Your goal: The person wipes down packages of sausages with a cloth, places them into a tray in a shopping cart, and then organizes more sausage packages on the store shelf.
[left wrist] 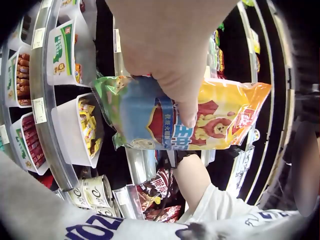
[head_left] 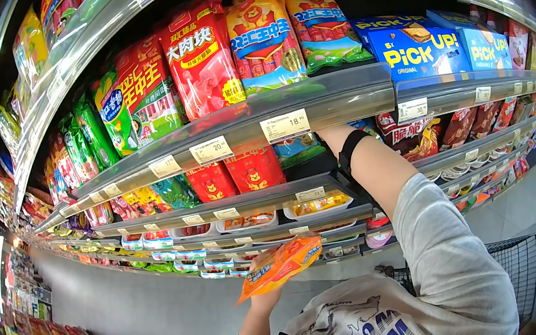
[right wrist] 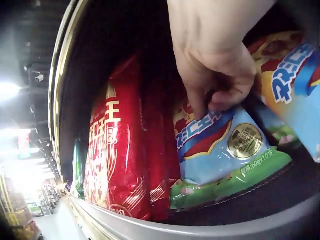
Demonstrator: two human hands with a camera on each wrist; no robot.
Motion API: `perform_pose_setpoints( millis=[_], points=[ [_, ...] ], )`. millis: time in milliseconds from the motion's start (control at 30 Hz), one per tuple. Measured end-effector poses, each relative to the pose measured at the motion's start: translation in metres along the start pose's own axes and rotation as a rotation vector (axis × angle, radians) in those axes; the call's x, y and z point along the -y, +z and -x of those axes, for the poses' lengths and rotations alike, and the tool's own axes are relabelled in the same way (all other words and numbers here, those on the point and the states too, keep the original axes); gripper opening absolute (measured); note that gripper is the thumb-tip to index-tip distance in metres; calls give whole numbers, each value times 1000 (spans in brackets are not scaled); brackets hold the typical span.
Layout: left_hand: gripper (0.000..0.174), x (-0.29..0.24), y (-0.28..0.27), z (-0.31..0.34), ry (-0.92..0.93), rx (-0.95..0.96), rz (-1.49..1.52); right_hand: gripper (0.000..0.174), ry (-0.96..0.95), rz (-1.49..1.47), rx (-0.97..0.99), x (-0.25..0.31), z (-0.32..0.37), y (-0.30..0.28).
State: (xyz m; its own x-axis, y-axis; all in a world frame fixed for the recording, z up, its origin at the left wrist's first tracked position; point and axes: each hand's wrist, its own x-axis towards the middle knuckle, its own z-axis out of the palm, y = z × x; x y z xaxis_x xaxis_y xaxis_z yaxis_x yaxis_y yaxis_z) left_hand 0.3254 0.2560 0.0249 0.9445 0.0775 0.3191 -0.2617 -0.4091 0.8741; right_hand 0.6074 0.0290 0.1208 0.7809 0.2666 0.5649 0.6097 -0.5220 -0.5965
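Bright store light, glare on shelf rails (head_left: 314,105), heavy fisheye bending with dark corners, near hands blurred.

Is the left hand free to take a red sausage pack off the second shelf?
Probably not: the left hand grips an orange sausage pack, lower down. The red sausage pack itself stands unblocked at the shelf front.

Glossy, crinkled plastic film on pack (head_left: 280,264), blue bag (right wrist: 225,160) and red bags (right wrist: 120,155). Smooth clear plastic on shelf strip (head_left: 340,98); matt paper tags (head_left: 284,126); matt cloth sleeve (head_left: 453,258); black wire basket (head_left: 524,263).
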Motion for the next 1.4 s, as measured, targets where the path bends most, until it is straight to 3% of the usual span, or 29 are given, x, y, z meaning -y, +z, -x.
perform_pose_setpoints(
  millis=[267,500,667,800,900,1000,1067,1100,1167,1200,1333,1400],
  points=[
    [53,-1,4,-1,-59,33,41,28,187,-86,51,6,8,-19],
    [60,0,9,-4,-109,73,145,29,352,-158,103,29,-26,-20],
    [52,-11,9,-6,-22,112,193,29,452,-196,159,30,-14,-24],
    [48,-17,9,-17,158,132,145,36,396,-286,185,31,9,-46],
    [48,-14,10,-19,107,142,171,38,409,-334,191,29,21,-55],
    [48,-16,13,-25,93,135,191,40,440,-239,325,43,28,-71],
    [45,-25,9,-45,261,181,-9,44,186,-312,283,38,37,-64],
    [45,-24,11,-51,263,184,-9,44,187,-312,279,30,41,-57],
    [37,-16,17,-63,155,136,238,46,-118,-274,69,13,51,-42],
    [37,-16,17,-70,157,138,237,61,149,-318,247,36,53,-59],
    [31,-47,18,-102,264,243,107,60,209,-305,306,46,62,-70],
    [35,-58,21,-118,360,280,-1,60,135,-278,308,41,62,-68]
  ],
)
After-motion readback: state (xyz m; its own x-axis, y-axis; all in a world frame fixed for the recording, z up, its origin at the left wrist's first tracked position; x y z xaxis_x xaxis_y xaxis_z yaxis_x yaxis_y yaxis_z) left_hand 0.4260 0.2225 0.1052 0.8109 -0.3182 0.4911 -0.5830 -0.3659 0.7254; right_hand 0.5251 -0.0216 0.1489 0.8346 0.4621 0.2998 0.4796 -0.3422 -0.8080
